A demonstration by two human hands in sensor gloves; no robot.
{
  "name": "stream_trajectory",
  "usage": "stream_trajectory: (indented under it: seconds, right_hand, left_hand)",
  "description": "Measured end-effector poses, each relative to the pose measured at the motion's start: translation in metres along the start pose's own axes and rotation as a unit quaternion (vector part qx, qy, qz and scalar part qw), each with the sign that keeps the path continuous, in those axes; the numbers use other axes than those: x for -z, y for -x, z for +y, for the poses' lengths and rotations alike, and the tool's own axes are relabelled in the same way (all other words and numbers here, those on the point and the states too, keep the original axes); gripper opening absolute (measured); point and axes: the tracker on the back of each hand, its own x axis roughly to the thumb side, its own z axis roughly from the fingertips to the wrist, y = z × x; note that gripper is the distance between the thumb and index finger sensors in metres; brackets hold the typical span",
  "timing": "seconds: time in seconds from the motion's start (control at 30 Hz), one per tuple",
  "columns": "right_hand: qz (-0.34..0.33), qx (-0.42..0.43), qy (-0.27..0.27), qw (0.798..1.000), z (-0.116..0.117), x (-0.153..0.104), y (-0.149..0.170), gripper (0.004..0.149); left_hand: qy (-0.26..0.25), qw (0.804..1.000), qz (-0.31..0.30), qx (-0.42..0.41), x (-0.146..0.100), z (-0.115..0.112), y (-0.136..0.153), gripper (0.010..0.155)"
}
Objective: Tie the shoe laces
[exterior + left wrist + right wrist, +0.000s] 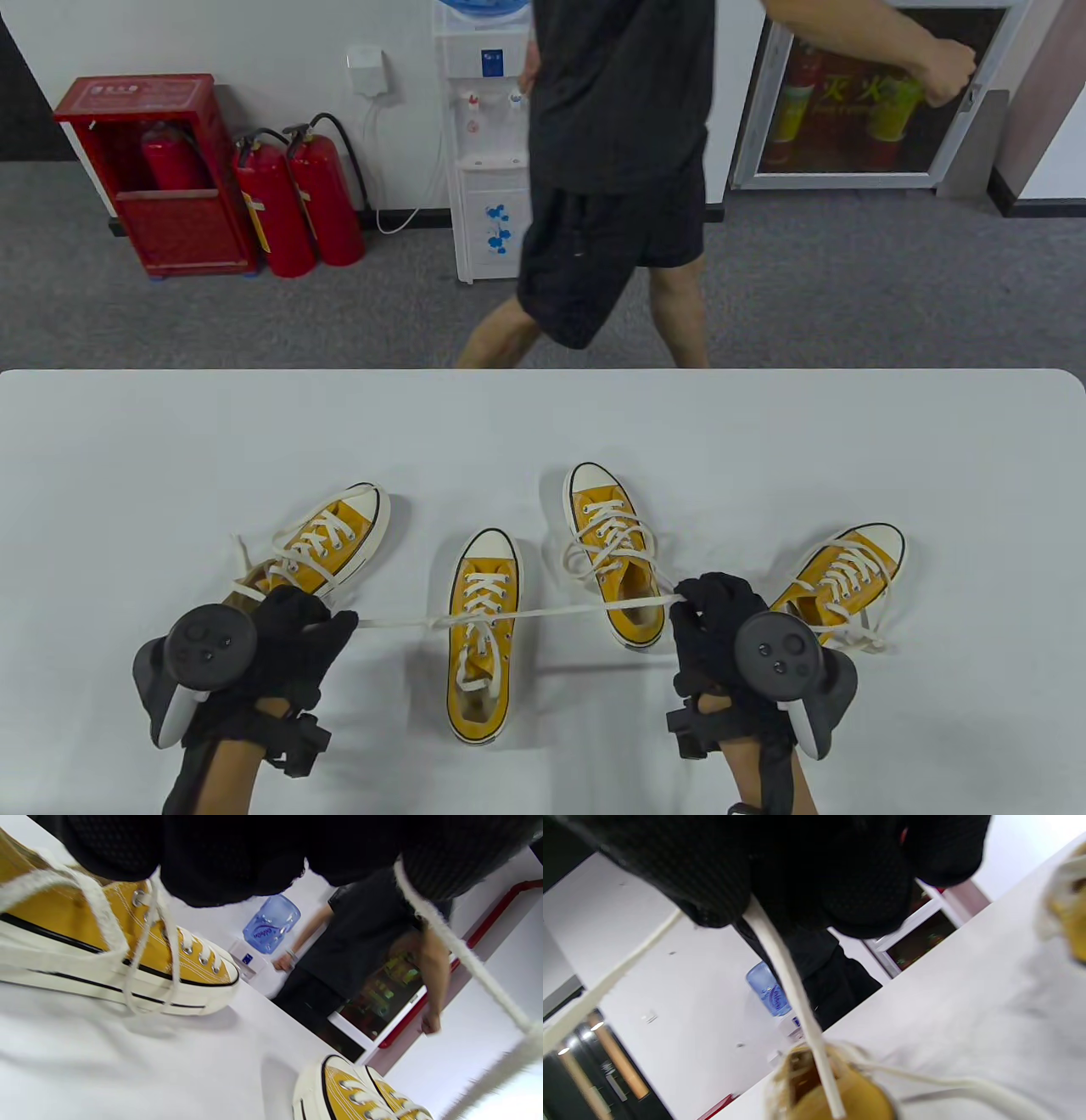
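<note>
Four shoes (484, 632): mustard-yellow canvas, off-white rubber toe caps and soles, thin black stripe along the sole edge, silver eyelets. Laces (543, 613): cream-white. Bench (764, 424): plain white. Left hand (288, 637) and right hand (708, 624): black gloves with fine mesh texture; trackers dark grey with white handles. Floor (848, 280): grey carpet. Fire extinguishers (297, 204) and their cabinet (161, 170): red. Water dispenser (488, 170): white, blue floral print, translucent blue bottle.
</note>
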Motion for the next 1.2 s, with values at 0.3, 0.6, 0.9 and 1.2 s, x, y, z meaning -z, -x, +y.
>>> stream_trajectory:
  seconds: [0.3, 0.6, 0.9, 1.2]
  right_hand:
    - [0.088, -0.042, 0.046, 0.994, -0.024, 0.006, 0.039, 0.040]
    - [0.155, -0.084, 0.077, 0.981, -0.041, 0.010, 0.065, 0.040]
    - [0.201, -0.093, 0.092, 0.971, -0.045, 0.012, 0.087, 0.040]
    - [0.238, -0.108, 0.081, 0.962, -0.040, 0.014, 0.107, 0.040]
  left_hand:
    - [-0.032, 0.999, 0.028, 0.034, -0.008, 0.020, 0.025, 0.034]
    - [-0.045, 0.993, 0.083, 0.077, -0.009, 0.029, 0.048, 0.032]
    - [-0.051, 0.987, 0.119, 0.092, -0.011, 0.034, 0.063, 0.032]
    - [-0.073, 0.980, 0.151, 0.103, -0.014, 0.040, 0.075, 0.031]
